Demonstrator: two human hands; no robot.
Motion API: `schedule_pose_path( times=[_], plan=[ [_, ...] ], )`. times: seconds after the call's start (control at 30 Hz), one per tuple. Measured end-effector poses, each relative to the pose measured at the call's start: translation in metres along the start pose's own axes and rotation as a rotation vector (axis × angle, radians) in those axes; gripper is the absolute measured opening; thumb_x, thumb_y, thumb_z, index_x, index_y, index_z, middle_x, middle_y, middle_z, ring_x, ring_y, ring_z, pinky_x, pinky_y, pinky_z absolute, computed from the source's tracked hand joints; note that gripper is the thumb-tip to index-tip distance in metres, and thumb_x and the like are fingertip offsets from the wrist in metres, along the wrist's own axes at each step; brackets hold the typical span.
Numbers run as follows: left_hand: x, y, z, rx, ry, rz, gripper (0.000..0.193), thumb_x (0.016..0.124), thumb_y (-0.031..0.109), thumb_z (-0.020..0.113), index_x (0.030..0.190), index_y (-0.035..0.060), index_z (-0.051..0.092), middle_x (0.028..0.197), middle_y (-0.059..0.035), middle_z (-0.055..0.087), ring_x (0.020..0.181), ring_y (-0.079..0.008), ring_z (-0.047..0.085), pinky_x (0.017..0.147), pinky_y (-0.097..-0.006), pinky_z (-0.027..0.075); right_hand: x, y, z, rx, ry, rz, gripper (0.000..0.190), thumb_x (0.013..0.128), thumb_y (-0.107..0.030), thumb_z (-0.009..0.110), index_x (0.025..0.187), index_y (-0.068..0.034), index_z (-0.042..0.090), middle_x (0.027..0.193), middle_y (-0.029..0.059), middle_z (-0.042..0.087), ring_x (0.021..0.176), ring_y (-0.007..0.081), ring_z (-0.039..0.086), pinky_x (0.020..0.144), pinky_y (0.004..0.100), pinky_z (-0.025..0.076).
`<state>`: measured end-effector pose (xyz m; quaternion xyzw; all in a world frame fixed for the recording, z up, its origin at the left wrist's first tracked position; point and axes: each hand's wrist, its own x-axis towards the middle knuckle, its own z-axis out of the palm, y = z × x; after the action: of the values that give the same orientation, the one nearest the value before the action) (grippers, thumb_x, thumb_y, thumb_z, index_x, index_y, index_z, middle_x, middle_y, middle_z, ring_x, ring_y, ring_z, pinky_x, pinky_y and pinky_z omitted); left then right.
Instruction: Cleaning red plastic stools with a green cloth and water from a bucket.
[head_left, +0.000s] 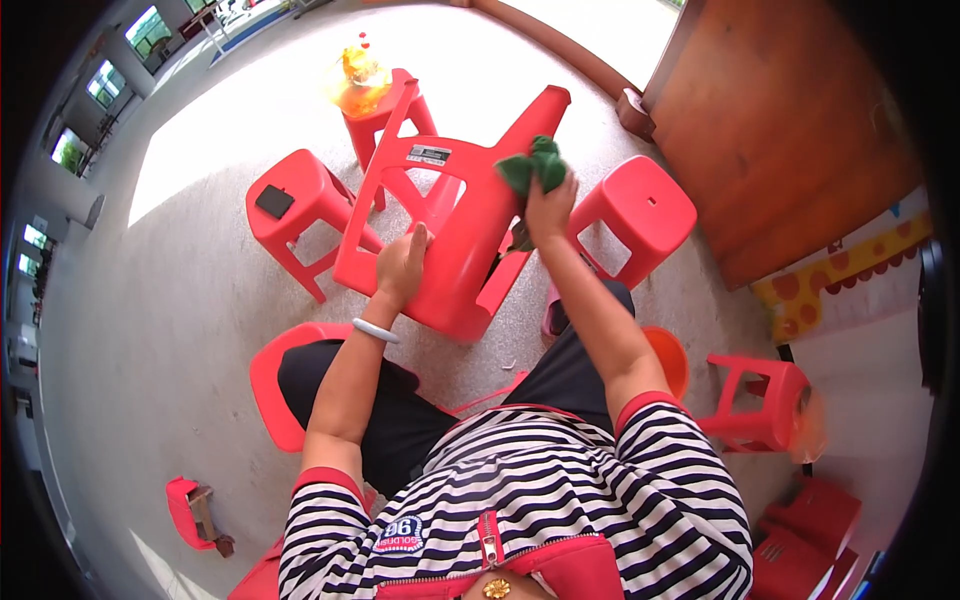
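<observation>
A red plastic stool (450, 289) is held tilted in front of me, its legs pointing away. My left hand (403, 266) grips it by the edge of an opening in its side, thumb on the outside. In my right hand (551, 202) is a bunched green cloth (541, 161), pressed against the stool's right-hand leg near the upper end. A label with printing (429, 155) is stuck on the stool's apron. Part of the stool's underside is turned out of sight.
Nearby stand a red stool with a dark flat object (274, 202) on it, another red stool (649, 199) at right, and one beyond bearing an orange-yellow plastic bag (360, 82). An orange bucket (671, 360) is by my right leg. A brown wooden door panel (780, 127) rises at right.
</observation>
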<state>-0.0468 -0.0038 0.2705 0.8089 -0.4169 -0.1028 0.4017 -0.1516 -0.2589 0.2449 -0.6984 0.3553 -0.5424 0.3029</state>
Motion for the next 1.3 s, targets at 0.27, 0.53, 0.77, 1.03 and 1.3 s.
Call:
schedule_pose_path(
  times=[0.27, 0.53, 0.77, 1.03, 1.3],
  plan=[
    [0.003, -0.055, 0.000, -1.029, 0.079, -0.295, 0.072, 0.107, 0.062, 0.038, 0.095, 0.0004, 0.072, 0.086, -0.0017, 0.070, 0.075, -0.0066, 0.060, 0.067, -0.0220, 0.046, 0.063, -0.027, -0.026, 0.694, -0.085, 0.353, 0.024, 0.097, -0.007, 0.069, 0.117, -0.001, 0.060, 0.108, 0.0076, 0.069, 0.092, 0.0160, 0.068, 0.075, 0.0312, 0.057],
    [-0.011, -0.079, 0.030, -0.819, 0.359, -0.527, 0.077, 0.100, 0.071, 0.047, 0.111, -0.0011, 0.073, 0.094, -0.0065, 0.072, 0.083, -0.0136, 0.066, 0.077, -0.0280, 0.052, -0.004, -0.070, -0.066, 0.434, -0.524, -0.133, 0.036, 0.094, -0.005, 0.071, 0.128, -0.002, 0.060, 0.117, 0.0072, 0.069, 0.104, 0.0128, 0.066, 0.087, 0.0289, 0.054],
    [-0.017, -0.151, 0.041, -1.164, 0.082, -0.608, 0.078, 0.099, 0.074, 0.043, 0.113, 0.0022, 0.071, 0.105, -0.0110, 0.072, 0.096, -0.0222, 0.067, 0.088, -0.0351, 0.053, -0.116, -0.137, -0.014, -0.136, -0.927, -0.745, 0.070, 0.070, -0.021, 0.080, 0.138, -0.023, 0.060, 0.133, 0.0075, 0.058, 0.125, 0.0302, 0.052, 0.102, 0.0463, 0.038],
    [-0.018, -0.113, 0.039, -0.748, 0.313, -0.643, 0.093, 0.097, 0.080, 0.036, 0.113, -0.0049, 0.073, 0.103, -0.0173, 0.074, 0.095, -0.0257, 0.069, 0.086, -0.0376, 0.053, -0.102, -0.091, -0.054, -0.157, -1.023, -1.116, 0.056, 0.075, -0.020, 0.073, 0.131, -0.025, 0.065, 0.138, 0.0030, 0.058, 0.123, 0.0234, 0.054, 0.098, 0.0430, 0.038],
    [-0.015, -0.119, 0.029, -0.760, 0.217, -0.703, 0.100, 0.093, 0.083, 0.040, 0.124, -0.0077, 0.069, 0.118, -0.0192, 0.071, 0.111, -0.0250, 0.065, 0.099, -0.0353, 0.047, -0.020, -0.025, -0.128, -0.194, -1.094, -1.293, 0.050, 0.075, -0.020, 0.071, 0.125, -0.027, 0.069, 0.134, 0.0010, 0.059, 0.119, 0.0223, 0.055, 0.097, 0.0413, 0.038]
  ],
)
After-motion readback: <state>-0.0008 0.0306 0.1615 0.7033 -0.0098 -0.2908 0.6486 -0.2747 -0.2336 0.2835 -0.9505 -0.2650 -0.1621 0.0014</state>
